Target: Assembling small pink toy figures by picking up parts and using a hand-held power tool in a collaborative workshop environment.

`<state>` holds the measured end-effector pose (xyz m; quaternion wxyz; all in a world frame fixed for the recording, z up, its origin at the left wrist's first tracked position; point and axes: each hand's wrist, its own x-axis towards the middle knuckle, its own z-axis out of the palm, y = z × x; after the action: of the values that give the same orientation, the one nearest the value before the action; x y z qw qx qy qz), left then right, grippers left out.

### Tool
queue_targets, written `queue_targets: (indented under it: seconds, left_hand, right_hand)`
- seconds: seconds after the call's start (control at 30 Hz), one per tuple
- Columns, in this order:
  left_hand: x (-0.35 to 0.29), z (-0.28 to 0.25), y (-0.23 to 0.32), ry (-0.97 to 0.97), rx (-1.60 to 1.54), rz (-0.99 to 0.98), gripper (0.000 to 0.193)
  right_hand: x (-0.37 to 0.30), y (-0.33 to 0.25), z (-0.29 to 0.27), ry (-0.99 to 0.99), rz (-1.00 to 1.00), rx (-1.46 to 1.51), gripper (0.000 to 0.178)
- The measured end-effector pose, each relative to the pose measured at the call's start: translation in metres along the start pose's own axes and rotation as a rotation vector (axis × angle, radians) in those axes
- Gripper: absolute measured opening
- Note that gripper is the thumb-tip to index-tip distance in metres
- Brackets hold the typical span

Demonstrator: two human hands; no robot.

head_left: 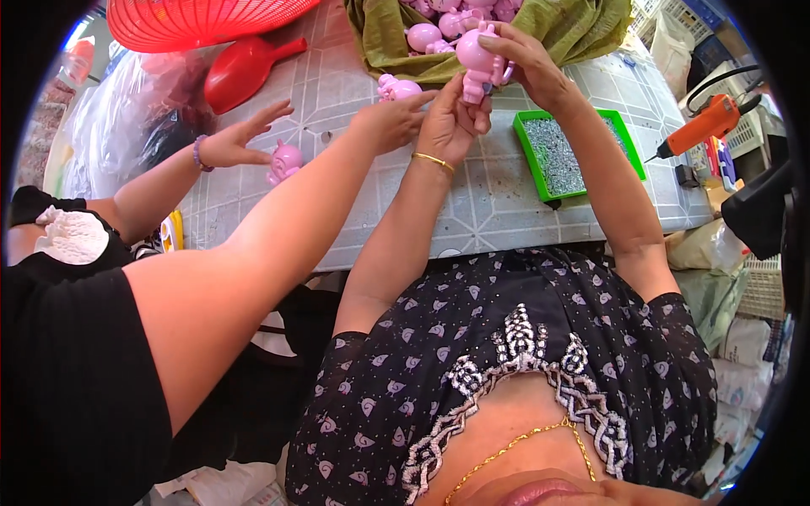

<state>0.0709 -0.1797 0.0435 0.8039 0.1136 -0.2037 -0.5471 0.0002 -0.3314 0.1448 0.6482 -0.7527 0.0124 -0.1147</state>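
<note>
A glossy pink toy figure with a round head is held up over the table between my two hands. My left hand, with a gold bangle at its wrist, is closed around its lower part. My right hand grips the head and side from the right. Just below the right hand lies a green tray full of small silvery screws. A co-worker's hand reaches in beside my left wrist, near another pink figure on the table.
An olive sack with several pink figures stands at the back. A red scoop and red basket lie far left. The co-worker's other hand is next to a pink figure. An orange electric screwdriver is at right.
</note>
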Motion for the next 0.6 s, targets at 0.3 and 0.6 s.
queue_targets:
  seconds: [0.3, 0.6]
  left_hand:
    - [0.007, -0.001, -0.014, 0.401, 0.618, 0.443, 0.046]
    - [0.008, -0.003, -0.020, 0.460, 0.783, 0.400, 0.032]
  right_hand:
    - [0.016, 0.034, 0.007, 0.332, 0.107, -0.052, 0.063]
    - [0.020, 0.051, -0.010, 0.064, 0.136, 0.019, 0.066]
